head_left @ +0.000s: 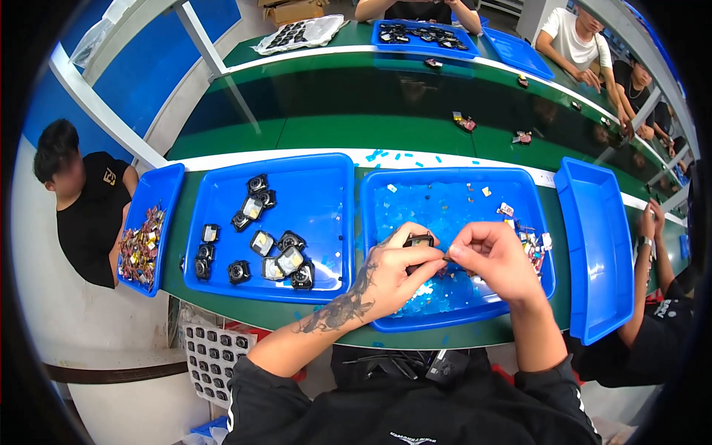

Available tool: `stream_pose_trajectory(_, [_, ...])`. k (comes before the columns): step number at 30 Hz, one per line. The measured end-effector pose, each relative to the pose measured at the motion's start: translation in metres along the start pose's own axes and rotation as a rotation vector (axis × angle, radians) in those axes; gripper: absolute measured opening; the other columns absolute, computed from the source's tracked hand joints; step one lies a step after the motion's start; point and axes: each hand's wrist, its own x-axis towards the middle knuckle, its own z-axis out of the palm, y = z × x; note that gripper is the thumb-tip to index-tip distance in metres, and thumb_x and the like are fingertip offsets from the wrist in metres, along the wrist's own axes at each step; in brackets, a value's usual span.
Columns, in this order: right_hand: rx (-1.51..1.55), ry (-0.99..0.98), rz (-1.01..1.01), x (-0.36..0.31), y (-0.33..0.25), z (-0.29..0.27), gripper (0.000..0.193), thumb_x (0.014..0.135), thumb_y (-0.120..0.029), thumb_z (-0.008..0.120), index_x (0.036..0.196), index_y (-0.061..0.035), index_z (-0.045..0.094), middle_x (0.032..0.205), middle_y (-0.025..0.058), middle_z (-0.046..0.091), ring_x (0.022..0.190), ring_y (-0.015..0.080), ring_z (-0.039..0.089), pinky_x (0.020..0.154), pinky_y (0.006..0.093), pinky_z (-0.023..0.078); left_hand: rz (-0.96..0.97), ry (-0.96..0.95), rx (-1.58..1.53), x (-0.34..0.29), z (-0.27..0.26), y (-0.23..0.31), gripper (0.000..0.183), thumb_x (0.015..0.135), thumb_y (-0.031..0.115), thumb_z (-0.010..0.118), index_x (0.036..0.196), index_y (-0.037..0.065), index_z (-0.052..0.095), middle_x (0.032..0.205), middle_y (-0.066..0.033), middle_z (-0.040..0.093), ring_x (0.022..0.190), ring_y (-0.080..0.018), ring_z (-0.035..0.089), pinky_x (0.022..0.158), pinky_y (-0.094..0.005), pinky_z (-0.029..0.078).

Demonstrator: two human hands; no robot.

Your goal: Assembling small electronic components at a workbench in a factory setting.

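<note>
Over the middle blue tray (380, 222), my left hand (397, 271) is closed around a small black watch-like case (420, 241). My right hand (489, 256) meets it from the right, with thumb and forefinger pinched by the left fingertips. A tiny dark piece may be between those fingers; it is too small to name. Under both hands the tray holds blue film scraps (423, 204). Small coloured electronic parts (535, 248) are heaped along its right side, partly hidden by my right hand.
A blue tray (311, 193) at left holds several black watch-like cases (239, 271). Beyond it, a narrow tray (178, 178) contains coloured parts. Another narrow blue tray (597, 245) stands at right. Past the white rail runs a green belt (334, 126) carrying small parts. People sit around.
</note>
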Motion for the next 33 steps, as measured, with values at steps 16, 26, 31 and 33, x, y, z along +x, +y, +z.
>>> stream_pose_trajectory(16, [-0.071, 0.008, -0.059, -0.001, 0.001, 0.007, 0.012, 0.096, -0.012, 0.059, 0.09, -0.0007, 0.06, 0.079, -0.0011, 0.056, 0.068, 0.0043, 0.049, 0.06, 0.0205, 0.043, -0.091, -0.005, -0.108, -0.001, -0.008, 0.005, 0.011, 0.085, 0.005, 0.071, 0.094, 0.0, 0.071, 0.102, -0.011, 0.061, 0.085, -0.0159, 0.064, 0.069, -0.0261, 0.053])
stream_pose_trajectory(26, [-0.913, 0.357, -0.37, 0.023, 0.034, -0.004, 0.015, 0.092, -0.01, 0.06, 0.103, -0.0016, 0.058, 0.09, 0.0096, 0.066, 0.078, 0.0202, 0.063, 0.065, 0.0329, 0.051, -0.02, 0.032, -0.001, 0.002, -0.003, 0.009, 0.011, 0.084, 0.004, 0.071, 0.094, 0.0, 0.071, 0.099, -0.0103, 0.062, 0.085, -0.016, 0.064, 0.07, -0.0275, 0.053])
stream_pose_trajectory(31, [-0.344, 0.272, -0.266, 0.003, 0.007, 0.015, 0.031, 0.086, -0.001, 0.065, 0.117, -0.0047, 0.063, 0.093, 0.0086, 0.066, 0.079, 0.0168, 0.063, 0.069, 0.0272, 0.051, -0.128, 0.084, -0.153, 0.0, -0.006, 0.001, 0.009, 0.085, 0.003, 0.07, 0.093, -0.001, 0.071, 0.097, -0.0092, 0.062, 0.086, -0.0134, 0.062, 0.072, -0.0244, 0.049])
stream_pose_trajectory(33, [-0.309, 0.168, -0.393, 0.003, 0.008, 0.021, 0.017, 0.084, 0.0, 0.067, 0.101, -0.0025, 0.068, 0.089, 0.0085, 0.066, 0.079, 0.0156, 0.063, 0.068, 0.0262, 0.051, -0.128, 0.072, -0.192, 0.0, -0.005, 0.001, 0.008, 0.087, 0.004, 0.068, 0.092, -0.001, 0.071, 0.097, -0.0085, 0.062, 0.088, -0.0129, 0.061, 0.072, -0.025, 0.049])
